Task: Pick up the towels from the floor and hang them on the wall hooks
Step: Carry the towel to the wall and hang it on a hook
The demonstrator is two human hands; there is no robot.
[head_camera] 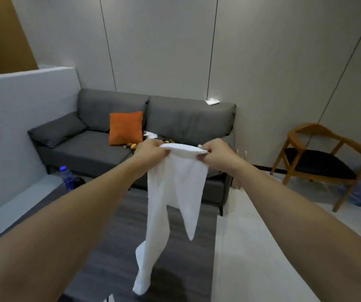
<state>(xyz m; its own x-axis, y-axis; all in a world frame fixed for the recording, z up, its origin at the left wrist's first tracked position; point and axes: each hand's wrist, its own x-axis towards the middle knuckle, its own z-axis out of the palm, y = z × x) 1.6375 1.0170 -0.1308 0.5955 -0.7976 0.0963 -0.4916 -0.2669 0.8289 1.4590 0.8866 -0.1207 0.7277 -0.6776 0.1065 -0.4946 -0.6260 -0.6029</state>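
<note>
A white towel (173, 192) hangs in front of me, held up by its top edge. My left hand (151, 152) grips the left end of that edge and my right hand (215, 153) pinches the right end, both arms stretched forward. The towel droops in two long folds, its lowest tip near the bottom of the frame above the dark floor. No wall hooks show in this view. A small white scrap (108, 299) lies at the bottom edge of the frame.
A grey sofa (101, 147) with an orange cushion (125, 127) stands against the wall ahead, small items on its seat and a white cloth (212, 102) on its backrest. A wooden chair (319, 162) is at right, a blue bottle (67, 177) at left by a white partition (22, 118).
</note>
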